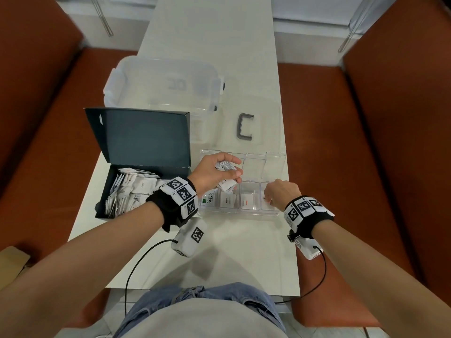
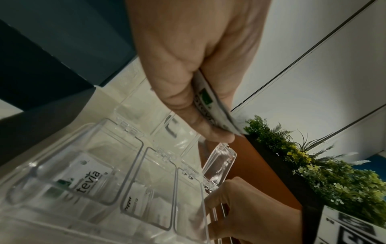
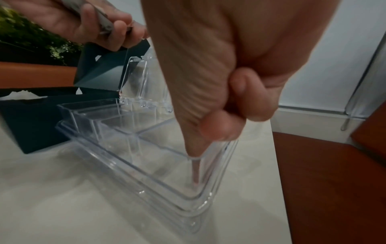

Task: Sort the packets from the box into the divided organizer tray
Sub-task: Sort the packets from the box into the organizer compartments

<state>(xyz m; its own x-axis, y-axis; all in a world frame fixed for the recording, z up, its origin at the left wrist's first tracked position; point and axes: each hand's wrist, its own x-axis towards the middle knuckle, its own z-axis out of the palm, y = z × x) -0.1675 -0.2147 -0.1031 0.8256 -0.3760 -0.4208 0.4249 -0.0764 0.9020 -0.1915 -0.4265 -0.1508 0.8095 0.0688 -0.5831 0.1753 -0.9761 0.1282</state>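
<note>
The open black box (image 1: pixel 103 196) at the left holds several white packets (image 1: pixel 131 191). Beside it stands the clear divided organizer tray (image 1: pixel 239 213) with its small lids (image 1: pixel 253 164) raised. A Stevia packet (image 1: pixel 210 197), a Pepper packet (image 1: pixel 227 200) and a red-printed packet (image 1: pixel 247 202) each lie in their own compartment. My left hand (image 1: pixel 234 172) hovers over the tray's left part and grips a bunch of packets (image 1: pixel 225 165), also seen edge-on (image 2: pixel 211 105). My right hand (image 1: pixel 269 196) is at the rightmost compartment, fingers curled, thumb tip at the tray's corner rim (image 3: pixel 146 178). No packet shows in it.
A clear storage bin (image 1: pixel 114 76) stands behind the box. Its clear lid with a grey handle (image 1: pixel 245 128) lies behind the tray. Orange-brown benches (image 1: pixel 329 142) flank the narrow white table (image 1: pixel 219 252). The tray sits close to the table's right edge.
</note>
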